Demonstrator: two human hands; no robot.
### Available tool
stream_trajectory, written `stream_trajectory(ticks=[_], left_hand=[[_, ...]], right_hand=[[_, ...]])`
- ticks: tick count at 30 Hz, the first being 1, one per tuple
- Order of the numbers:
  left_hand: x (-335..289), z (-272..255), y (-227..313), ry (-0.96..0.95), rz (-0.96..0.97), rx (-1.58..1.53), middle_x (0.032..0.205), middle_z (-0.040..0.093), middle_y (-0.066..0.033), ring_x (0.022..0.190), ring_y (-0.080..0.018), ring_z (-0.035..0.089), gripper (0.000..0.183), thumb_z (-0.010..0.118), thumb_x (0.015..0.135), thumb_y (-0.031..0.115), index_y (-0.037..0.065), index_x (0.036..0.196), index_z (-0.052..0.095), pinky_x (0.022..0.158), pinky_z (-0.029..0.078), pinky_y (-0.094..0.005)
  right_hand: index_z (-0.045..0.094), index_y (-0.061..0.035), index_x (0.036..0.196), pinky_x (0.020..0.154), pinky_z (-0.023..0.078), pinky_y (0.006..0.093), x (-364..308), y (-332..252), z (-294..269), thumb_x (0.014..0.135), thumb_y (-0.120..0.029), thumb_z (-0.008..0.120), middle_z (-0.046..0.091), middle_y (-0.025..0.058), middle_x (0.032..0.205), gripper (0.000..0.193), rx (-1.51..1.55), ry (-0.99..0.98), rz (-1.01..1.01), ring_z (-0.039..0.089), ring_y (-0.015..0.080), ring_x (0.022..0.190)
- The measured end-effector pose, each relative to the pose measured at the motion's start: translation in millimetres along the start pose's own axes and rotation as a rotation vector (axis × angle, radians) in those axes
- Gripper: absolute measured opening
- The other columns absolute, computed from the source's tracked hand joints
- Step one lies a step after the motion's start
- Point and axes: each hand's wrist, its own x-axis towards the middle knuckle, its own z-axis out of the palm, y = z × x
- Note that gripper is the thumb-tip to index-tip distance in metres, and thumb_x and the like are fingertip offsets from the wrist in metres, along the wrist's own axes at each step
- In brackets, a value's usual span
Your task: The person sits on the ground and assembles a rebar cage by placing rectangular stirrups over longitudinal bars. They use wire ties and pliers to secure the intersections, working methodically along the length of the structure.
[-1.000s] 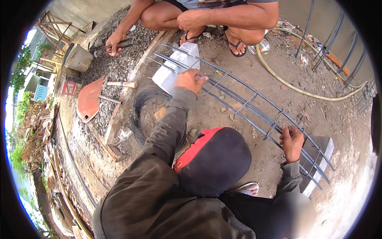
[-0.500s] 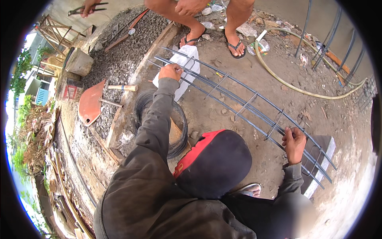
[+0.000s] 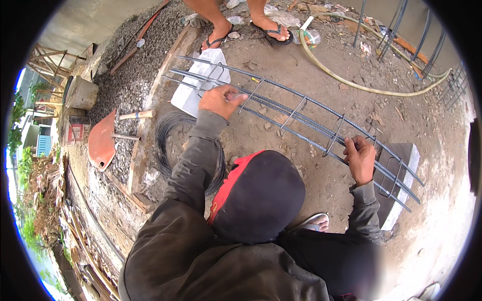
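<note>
A long cage of dark steel reinforcing bars [image 3: 295,120] with square wire stirrups [image 3: 296,111] lies slantwise before me. Its far left end rests on a pale block [image 3: 193,98], and a grey slab [image 3: 396,175] lies under the near right end. My left hand [image 3: 217,102] is over the cage beside the pale block, fingers curled and thumb toward the bars. My right hand [image 3: 359,159] is at the bars nearer the slab, thumb and fingers pinched together. Whatever lies between either hand's fingers is too small to make out.
Coiled black wire [image 3: 165,143] lies left of my left forearm. Beyond it are a wooden-handled hammer [image 3: 138,115], an orange shovel blade [image 3: 102,143], gravel and a bucket [image 3: 82,93]. Another person's sandalled feet [image 3: 275,31] stand behind the cage. A hose [image 3: 346,84] curves near upright bars [image 3: 393,30].
My left hand has moved right along the cage, away from its far end. My right hand stays near the same bars. The other person's hand with pliers has left view.
</note>
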Motion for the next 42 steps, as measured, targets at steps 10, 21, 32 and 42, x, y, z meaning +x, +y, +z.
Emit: stream_trajectory(ticks=[10, 21, 32, 42], left_hand=[[8.9, 37.8, -5.5, -0.012, 0.015, 0.042, 0.078, 0.075, -0.0086, 0.077, -0.0305, 0.074, 0.021, 0.081, 0.083, 0.031, 0.013, 0.093, 0.077, 0.068, 0.057, -0.0427], [-18.1, 36.7, 64.3, -0.002, 0.17, -0.067, 0.072, 0.069, -0.0065, 0.065, -0.0283, 0.068, 0.033, 0.082, 0.084, 0.042, 0.01, 0.091, 0.076, 0.06, 0.053, -0.0412], [-12.8, 63.3, 113.8, -0.35, 0.221, 0.043, 0.078, 0.075, -0.0097, 0.078, -0.0341, 0.073, 0.025, 0.079, 0.082, 0.036, 0.012, 0.086, 0.074, 0.069, 0.056, -0.0472], [-17.3, 69.6, 92.4, -0.167, 0.228, 0.011, 0.074, 0.072, -0.0117, 0.072, -0.0339, 0.072, 0.026, 0.079, 0.082, 0.035, 0.009, 0.085, 0.074, 0.064, 0.056, -0.0438]], right_hand=[[0.075, 0.002, 0.084, 0.062, 0.052, 0.0447, -5.0, -12.7, 10.3, 0.091, -0.031, 0.072, 0.069, 0.0214, 0.07, 0.034, -0.239, -0.043, -0.162, 0.07, 0.0376, 0.065], [0.075, -0.0011, 0.085, 0.07, 0.055, 0.0488, -1.0, -7.0, 17.1, 0.085, -0.027, 0.069, 0.07, 0.0228, 0.074, 0.027, -0.226, -0.098, -0.114, 0.07, 0.0426, 0.075], [0.074, -0.0018, 0.085, 0.07, 0.055, 0.0483, -8.2, -4.8, 14.3, 0.085, -0.027, 0.069, 0.069, 0.0212, 0.071, 0.026, -0.22, -0.074, -0.112, 0.07, 0.0421, 0.072], [0.075, -0.0022, 0.083, 0.068, 0.054, 0.0469, -7.5, -10.8, 17.4, 0.083, -0.026, 0.069, 0.068, 0.0211, 0.069, 0.025, -0.234, -0.087, -0.109, 0.069, 0.0414, 0.07]])
